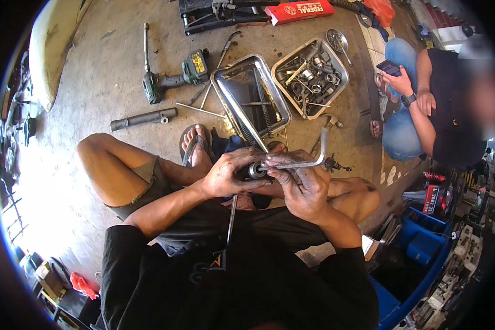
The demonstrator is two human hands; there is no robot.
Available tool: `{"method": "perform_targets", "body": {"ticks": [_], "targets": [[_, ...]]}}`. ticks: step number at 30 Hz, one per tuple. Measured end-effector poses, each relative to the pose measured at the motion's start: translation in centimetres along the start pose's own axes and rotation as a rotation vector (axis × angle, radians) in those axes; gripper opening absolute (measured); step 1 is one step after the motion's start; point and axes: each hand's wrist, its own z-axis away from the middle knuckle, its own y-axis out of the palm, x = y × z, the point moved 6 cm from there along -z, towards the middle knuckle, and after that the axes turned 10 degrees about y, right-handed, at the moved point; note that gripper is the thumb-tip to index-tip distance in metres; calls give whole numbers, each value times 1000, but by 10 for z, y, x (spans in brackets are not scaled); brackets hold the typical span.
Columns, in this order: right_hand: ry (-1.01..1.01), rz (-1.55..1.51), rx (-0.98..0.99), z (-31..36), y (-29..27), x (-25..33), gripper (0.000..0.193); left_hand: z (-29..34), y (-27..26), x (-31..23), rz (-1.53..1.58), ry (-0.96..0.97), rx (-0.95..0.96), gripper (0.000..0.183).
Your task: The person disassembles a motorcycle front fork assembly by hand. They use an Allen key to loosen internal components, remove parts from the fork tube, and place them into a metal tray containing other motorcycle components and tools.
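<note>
My left hand (234, 173) is wrapped round a dark cylindrical metal part, whose round end (256, 171) with a hole in the middle faces up. My right hand (305, 187) grips an L-shaped hex key (313, 162); its tip is at that end, and its bent arm sticks up past my fingers. Whether the tip sits inside the hole I cannot tell. A long shiny tube (242, 113) runs from beside my hands out over a metal tray (285, 104). Below my left hand a thin metal rod (232, 220) shows against my shorts and shirt.
Beyond the tray lie a cordless impact wrench (173, 80) and a dark tube (143, 119). A second tray (341, 69) holds sockets and tools. A hammer (331, 121) lies nearby. To the right sits a person holding a phone (389, 67), above a blue bin (393, 308).
</note>
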Motion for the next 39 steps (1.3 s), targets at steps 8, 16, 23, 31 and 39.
{"method": "perform_targets", "body": {"ticks": [8, 16, 23, 31, 39], "targets": [[198, -231, 3, 11, 4, -9, 15, 2, 2, -1, -2, 13, -12, 53], [-13, 23, -5, -6, 5, 3, 23, 2, -1, -2, -33, 38, -44, 53], [74, 50, -30, 0, -1, 5, 19, -2, 0, -6, -14, 59, -28, 53], [108, -119, -15, 3, -3, -3, 19, 0, 2, -6, -19, 49, -13, 55], [75, -267, -91, 2, -13, -3, 17, -2, -8, -3, -40, 22, -76, 53]]}}
